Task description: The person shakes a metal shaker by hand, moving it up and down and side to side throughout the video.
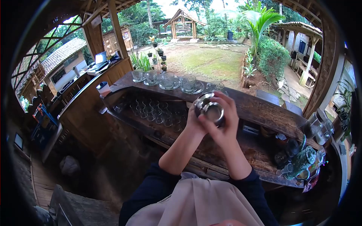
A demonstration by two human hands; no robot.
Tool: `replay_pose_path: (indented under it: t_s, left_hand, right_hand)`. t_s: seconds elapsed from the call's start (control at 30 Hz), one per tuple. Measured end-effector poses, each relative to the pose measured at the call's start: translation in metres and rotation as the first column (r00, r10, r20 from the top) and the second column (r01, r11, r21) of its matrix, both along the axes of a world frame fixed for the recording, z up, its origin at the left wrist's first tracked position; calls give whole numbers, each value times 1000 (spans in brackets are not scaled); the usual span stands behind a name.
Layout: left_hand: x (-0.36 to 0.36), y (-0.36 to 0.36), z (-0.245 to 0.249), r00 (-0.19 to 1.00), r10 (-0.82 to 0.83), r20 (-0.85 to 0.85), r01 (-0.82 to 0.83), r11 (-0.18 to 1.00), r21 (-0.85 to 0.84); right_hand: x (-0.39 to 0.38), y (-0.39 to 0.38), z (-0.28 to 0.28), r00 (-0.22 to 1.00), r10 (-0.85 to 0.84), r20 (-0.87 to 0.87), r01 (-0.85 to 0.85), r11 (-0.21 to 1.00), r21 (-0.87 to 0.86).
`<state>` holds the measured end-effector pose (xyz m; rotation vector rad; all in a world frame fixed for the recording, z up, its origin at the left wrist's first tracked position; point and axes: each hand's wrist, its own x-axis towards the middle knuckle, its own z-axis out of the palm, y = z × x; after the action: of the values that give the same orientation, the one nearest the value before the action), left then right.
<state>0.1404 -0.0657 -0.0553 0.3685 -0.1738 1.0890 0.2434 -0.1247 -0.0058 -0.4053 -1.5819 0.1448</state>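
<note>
Beige cloth (203,203) lies nearest you, at the bottom centre of the frame, between your dark sleeves (141,192). Your metal vessel (213,113) is near the frame centre, raised in front of the wooden counter (260,109), its round end facing you. Your left hand (195,119) grasps its left side; your right hand (225,118) grasps its right side, fingers curled over the top. Motion blur hides finer detail of the grip.

Directly beyond, glass cups (166,80) on saucers line the counter's upper ledge, upper centre. Drinking glasses (151,113) stand on the shelf below, left of your left hand. At lower right, a green patterned cylinder (304,160) lies tilted on the lower surface. A laptop (100,58) sits open at upper left; grass (203,62) extends outside, upper centre.
</note>
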Motion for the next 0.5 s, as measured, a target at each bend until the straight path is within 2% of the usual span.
replay_pose_path:
  t_s: [0.03,0.07,0.1,0.13,0.17,0.2,0.23,0.27,0.3,0.33,0.37,0.4,0.43,0.47,0.5]
  left_hand:
    - [5,1,3,994,105,36,-98,981,-166]
    - [-7,-2,7,985,-152,85,156,987,-33]
    - [-16,-14,21,908,-408,91,399,911,105]
    - [-1,-51,59,992,49,-115,-50,999,-10]
    - [-5,-69,65,997,-18,-75,30,987,159]
    - [0,-63,47,995,-97,24,74,878,472]
    - [5,-58,36,975,-200,92,69,673,736]
    - [-1,-50,30,998,-58,14,30,695,718]
    - [2,-53,39,999,39,10,-37,788,614]
    - [-1,-48,39,999,27,-46,-9,940,340]
    - [-5,-39,33,995,-2,-95,5,999,31]
    - [-10,-7,-6,972,-228,61,220,968,118]
    - [7,-12,-12,769,485,-417,-475,869,135]
    - [8,-18,-13,770,483,-416,-473,871,136]
    - [10,-21,-8,994,69,-84,-67,998,17]
  right_hand:
    - [1,-5,10,999,-36,-11,35,996,-85]
    - [9,-16,17,988,-62,141,47,993,106]
    - [17,-31,17,953,-122,277,37,955,293]
    - [18,-44,8,956,-97,276,-45,883,468]
    - [18,-53,2,956,-70,285,-127,776,618]
    - [19,-52,1,956,-69,286,-127,781,612]
    - [22,-49,-2,945,-62,320,-116,854,507]
    - [24,-44,-5,935,-52,351,-98,913,395]
    - [26,-38,-9,925,-39,379,-74,958,278]
    - [27,-31,-14,914,-21,405,-46,987,155]
    - [25,-23,-19,903,2,430,-16,999,29]
    - [9,7,-16,996,28,90,-57,940,337]
    - [-1,8,-8,1000,4,-22,-5,999,-32]
    - [2,4,-7,999,7,-33,-10,996,-83]
    - [6,2,-2,999,7,-42,-12,992,-124]
